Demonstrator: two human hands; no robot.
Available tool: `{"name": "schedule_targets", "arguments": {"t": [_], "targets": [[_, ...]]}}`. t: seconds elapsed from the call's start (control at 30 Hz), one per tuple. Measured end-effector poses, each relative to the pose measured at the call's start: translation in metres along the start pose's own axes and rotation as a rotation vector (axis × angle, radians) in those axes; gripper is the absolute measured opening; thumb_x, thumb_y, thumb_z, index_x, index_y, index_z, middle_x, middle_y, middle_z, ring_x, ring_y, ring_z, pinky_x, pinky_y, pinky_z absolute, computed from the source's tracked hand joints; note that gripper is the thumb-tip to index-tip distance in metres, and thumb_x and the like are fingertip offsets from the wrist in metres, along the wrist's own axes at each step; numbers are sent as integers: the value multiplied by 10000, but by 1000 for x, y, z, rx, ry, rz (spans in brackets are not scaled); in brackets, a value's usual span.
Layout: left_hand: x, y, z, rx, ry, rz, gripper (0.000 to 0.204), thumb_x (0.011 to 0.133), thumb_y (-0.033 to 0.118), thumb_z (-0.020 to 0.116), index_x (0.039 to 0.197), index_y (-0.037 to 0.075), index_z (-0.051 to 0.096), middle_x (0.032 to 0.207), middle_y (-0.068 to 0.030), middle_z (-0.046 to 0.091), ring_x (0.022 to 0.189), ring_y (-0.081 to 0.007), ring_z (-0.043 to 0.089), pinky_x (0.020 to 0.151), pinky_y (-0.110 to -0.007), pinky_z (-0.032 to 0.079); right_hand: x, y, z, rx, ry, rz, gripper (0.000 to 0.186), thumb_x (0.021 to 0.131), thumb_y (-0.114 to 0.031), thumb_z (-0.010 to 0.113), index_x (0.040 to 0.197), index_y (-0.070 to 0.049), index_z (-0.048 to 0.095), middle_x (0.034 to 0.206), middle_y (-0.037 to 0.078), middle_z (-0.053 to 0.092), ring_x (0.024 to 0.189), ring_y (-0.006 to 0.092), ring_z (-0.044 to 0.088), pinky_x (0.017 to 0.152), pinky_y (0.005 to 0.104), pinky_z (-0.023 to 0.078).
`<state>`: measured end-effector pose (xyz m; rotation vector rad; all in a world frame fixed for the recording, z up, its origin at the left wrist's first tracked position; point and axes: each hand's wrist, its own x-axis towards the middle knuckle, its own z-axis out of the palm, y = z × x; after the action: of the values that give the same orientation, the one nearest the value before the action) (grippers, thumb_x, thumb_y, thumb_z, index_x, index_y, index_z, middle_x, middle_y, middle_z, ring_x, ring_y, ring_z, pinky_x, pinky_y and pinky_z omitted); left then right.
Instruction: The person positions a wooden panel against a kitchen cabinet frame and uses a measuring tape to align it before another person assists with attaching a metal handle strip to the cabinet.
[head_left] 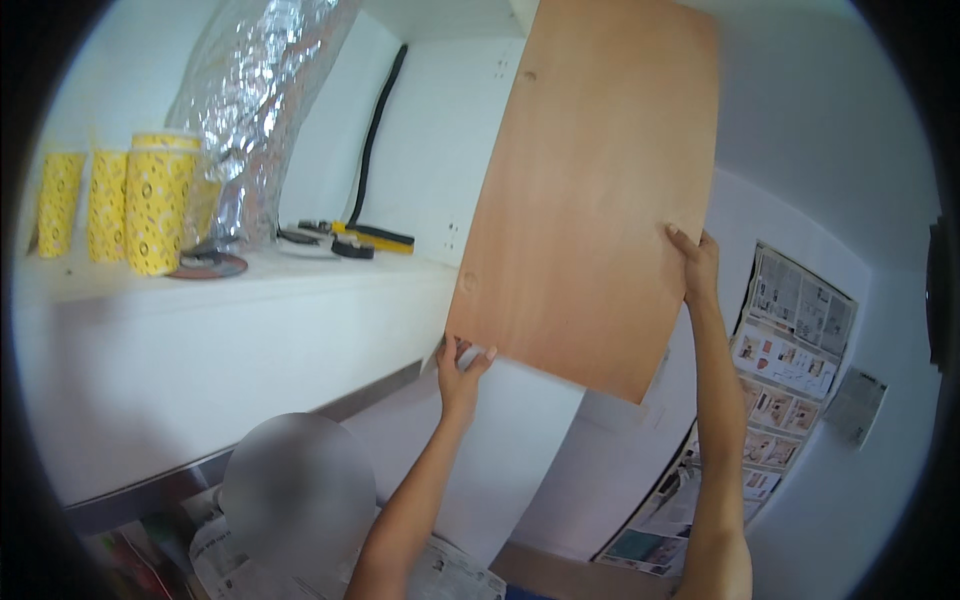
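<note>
A large light-brown wooden cabinet door [590,200] stands tilted at the open end of a white cabinet. Two round marks, like hinge cups, show along its left side. My left hand [461,378] grips its bottom edge near the lower left corner, thumb and fingers at the edge. Higher up, my right hand [698,262] clasps the right edge, thumb on the brown face and the other fingers hidden behind. The door's left edge lies against or close to the cabinet side [465,190]; whether it is fastened there cannot be seen.
On the cabinet shelf [330,285] stand yellow patterned paper cups [158,210], clear plastic wrap [255,110], a yellow-black tool [375,236], black tape [352,247] and a reddish disc [210,265]. A blurred person [298,500] is below left. Newspaper sheets [800,300] cover part of the right wall.
</note>
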<state>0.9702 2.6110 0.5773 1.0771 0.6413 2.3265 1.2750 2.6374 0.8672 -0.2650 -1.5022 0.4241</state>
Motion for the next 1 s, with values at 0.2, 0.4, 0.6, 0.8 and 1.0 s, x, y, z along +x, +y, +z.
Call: {"name": "schedule_targets", "arguments": {"t": [0.2,0.4,0.6,0.8,1.0], "targets": [[2,-4,-3,-73,-45,10,904,895,136,849,1623,35,323,1499,-111,325,1400,-240,430,1162,-391,432,1,-5,3,39,-16,-19,418,905,-139,775,1192,132,637,1065,201,731,851,218,727,757,321,584],[6,-11,-7,-88,-84,1,884,914,120,826,1636,60,320,1521,-91,321,1412,-237,421,1145,-387,426,2,-3,0,29,1,-4,416,898,-136,795,1188,123,646,1068,197,734,862,228,731,786,328,589],[6,-16,-8,-150,-74,-22,722,922,-19,734,1576,97,451,1460,-14,505,1363,-192,445,1133,-364,410,6,15,-12,28,-26,-29,397,914,-135,781,1211,98,658,1118,177,735,927,221,724,839,329,581],[31,-19,-32,-65,-169,34,532,895,8,652,1416,78,572,1314,-32,612,1220,-157,566,1004,-315,481,15,20,-9,-150,-104,-87,503,977,-365,696,1251,57,710,1257,197,697,1130,294,657,1012,402,504],[-37,8,-22,-124,-256,-444,560,980,391,741,1433,146,520,1375,-36,580,1254,-192,545,1064,-402,461,-27,50,-71,-130,-71,-7,736,1001,-450,660,1500,67,500,1473,237,571,1327,335,565,1128,425,423]]}}
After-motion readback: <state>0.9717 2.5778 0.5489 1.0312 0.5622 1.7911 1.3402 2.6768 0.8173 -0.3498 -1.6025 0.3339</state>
